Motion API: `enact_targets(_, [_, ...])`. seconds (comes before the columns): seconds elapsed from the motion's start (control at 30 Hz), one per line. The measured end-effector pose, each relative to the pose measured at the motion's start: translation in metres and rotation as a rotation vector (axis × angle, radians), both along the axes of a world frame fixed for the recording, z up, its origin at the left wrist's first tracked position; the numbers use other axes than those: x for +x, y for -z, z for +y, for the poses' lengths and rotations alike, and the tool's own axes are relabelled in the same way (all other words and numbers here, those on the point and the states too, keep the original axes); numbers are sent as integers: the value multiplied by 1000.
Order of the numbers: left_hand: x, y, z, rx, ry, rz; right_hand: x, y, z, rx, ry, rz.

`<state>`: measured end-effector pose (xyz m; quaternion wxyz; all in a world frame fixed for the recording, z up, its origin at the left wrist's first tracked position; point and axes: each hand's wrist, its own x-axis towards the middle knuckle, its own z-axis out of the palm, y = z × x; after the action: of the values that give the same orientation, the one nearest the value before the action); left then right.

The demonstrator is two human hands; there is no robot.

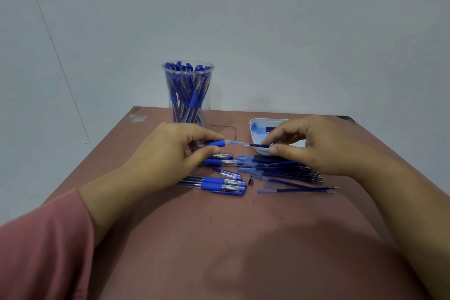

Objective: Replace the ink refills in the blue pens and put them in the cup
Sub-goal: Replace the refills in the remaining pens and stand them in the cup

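**Two-handed grip: refill at barrel mouth**

Left hand point(175, 151) clasps the pen barrel point(215, 143) at its blue sleeve. Right hand point(314, 143) pinches the refill point(258, 145). Both are held above the table point(243, 238), towards its far edge. Going in or coming out: cannot tell.

Judgement: keep refill and barrel in line, no bending.

- Cup point(188, 95): far edge, left of centre, crowded with pens, so entry may be tight.
- White tray point(253, 126): far right.
- Loose refills point(287, 170): below the right hand.
- Spare pens point(219, 184): beside them.
- Small metal tip point(250, 181): between the two, might roll.

Above the tabletop point(243, 238), the left grip point(170, 151) is pinching a blue pen point(215, 143) while the right grip point(314, 143) is pinching a refill point(258, 145), seemingly still partly inside the barrel. Loose refills point(287, 168) are lying just nearer; a pen-filled cup point(208, 107) is standing far left.
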<state>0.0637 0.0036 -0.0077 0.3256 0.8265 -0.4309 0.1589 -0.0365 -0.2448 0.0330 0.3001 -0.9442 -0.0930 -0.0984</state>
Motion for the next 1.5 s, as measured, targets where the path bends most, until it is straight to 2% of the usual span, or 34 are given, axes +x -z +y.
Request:
enact_targets(0.23, [-7, 0, -3, 22, 90, -63, 3, 11, 17, -44, -81, -73])
enact_targets(0.4, [-7, -3, -1, -8, 87, -43, 4, 10, 6, -16, -34, -121])
enact_targets(0.63, [-5, -1, -3, -13, 109, -20, 4, 15, 22, -27, -112, -112])
enact_targets(0.8, [-2, -1, -1, -26, 88, -16, 4, 13, 10, 14, -36, -164])
enact_targets(1.03, [-4, 0, -2, -18, 95, -12, 6, 19, 21, 1, -85, -140])
enact_targets(1.17, [-4, -1, -2, -30, 93, -6, 6, 18, 19, 45, -32, -200])
enact_targets(1.33, [-4, 1, -3, -4, 87, -14, 8, 22, 26, 43, -81, -139])
enact_targets(1.5, [-1, -1, 0, -8, 65, -1, 5, 17, 15, -35, -23, -60])
